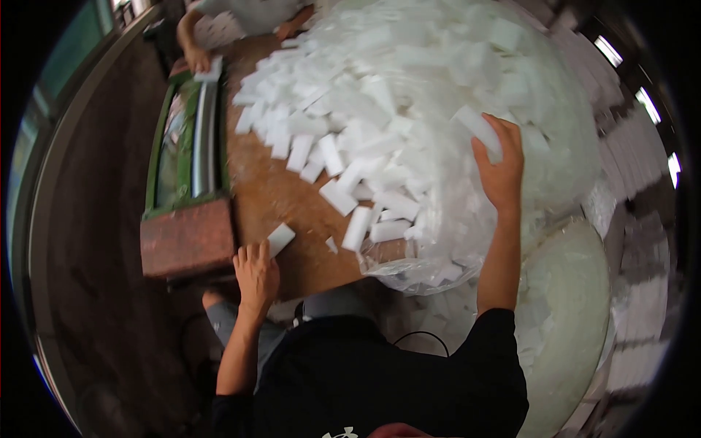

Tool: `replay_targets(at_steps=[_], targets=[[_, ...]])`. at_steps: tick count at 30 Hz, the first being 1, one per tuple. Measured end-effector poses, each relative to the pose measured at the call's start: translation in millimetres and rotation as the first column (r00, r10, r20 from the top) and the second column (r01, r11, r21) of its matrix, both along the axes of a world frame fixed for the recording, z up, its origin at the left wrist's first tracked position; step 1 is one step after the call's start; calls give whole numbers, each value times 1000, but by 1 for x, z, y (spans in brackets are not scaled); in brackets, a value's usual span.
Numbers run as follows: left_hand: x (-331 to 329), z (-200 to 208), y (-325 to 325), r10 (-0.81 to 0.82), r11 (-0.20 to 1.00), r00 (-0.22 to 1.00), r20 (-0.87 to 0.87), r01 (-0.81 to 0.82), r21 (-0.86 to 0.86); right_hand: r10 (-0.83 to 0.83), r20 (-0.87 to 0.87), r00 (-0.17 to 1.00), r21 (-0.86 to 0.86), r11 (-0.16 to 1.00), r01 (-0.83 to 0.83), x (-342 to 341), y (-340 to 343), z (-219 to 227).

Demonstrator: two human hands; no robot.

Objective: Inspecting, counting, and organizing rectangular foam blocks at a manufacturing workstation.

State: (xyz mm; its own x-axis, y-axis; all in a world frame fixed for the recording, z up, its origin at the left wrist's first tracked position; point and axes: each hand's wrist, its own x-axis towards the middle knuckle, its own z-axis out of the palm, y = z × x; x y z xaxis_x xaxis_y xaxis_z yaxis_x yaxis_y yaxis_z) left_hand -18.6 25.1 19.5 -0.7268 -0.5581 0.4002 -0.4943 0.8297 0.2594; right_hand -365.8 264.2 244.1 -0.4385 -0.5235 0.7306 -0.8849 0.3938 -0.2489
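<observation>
My right hand is raised over the heaped white foam blocks, its thumb and fingers closed around one white foam block. At the table's near left edge, my left hand has bent fingers against another white foam block, which sticks out past the index finger and seems gripped by it. That hand is close to the reddish-brown end of a green-framed machine with a long shiny metal roller. The thumb's contact with the block is partly hidden.
Across the brown table, another person's hand rests by a white piece on the machine's far end. A clear plastic bag lies open beneath the heap. At right stand a large filled translucent bag and stacked white bundles.
</observation>
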Motion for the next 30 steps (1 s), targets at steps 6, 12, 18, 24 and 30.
replay_targets(at_steps=[6, 12, 18, 24, 30], targets=[[9, 18, 15, -14, 998, 1000, 18, 13, 60, 523, 363, 771, 328, 703, -631, 116, -123, -24], [-5, 0, 14, -41, 999, 999, 9, 41, 28, 581, 337, 741, 357, 649, -672, 135, -225, -158], [9, -13, 5, -15, 997, 991, -129, 25, 78, 543, 376, 751, 415, 625, -661, 142, -231, -192], [-3, -11, -1, -59, 987, 991, -118, 76, 139, 610, 426, 668, 282, 612, -739, 135, -230, -180], [-13, -9, -3, -43, 991, 999, -16, 45, 128, 453, 344, 822, 665, 500, -554, 150, -246, -165]])
